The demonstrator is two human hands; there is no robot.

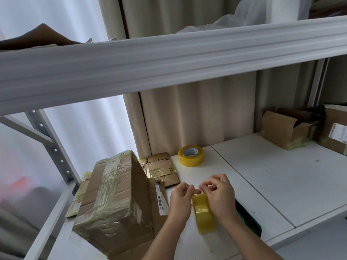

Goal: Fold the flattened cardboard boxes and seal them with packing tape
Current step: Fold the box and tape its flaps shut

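Observation:
A yellowish roll of packing tape [203,214] stands on edge between my hands, low in the middle of the view. My right hand [219,196] curls over its right side, fingertips picking at the top. My left hand [181,198] pinches the clear tape end beside the roll's upper left. A taped cardboard box [116,201] stands to the left of my hands. Flattened cardboard pieces [163,170] lie behind it on the white shelf board [281,184]. A second tape roll [191,155] lies flat further back.
An open cardboard box [287,128] and a labelled box [336,136] stand at the back right. A white shelf beam [169,68] crosses overhead. A green-edged dark object [247,216] lies right of my right wrist. A grey upright [54,147] stands at the left.

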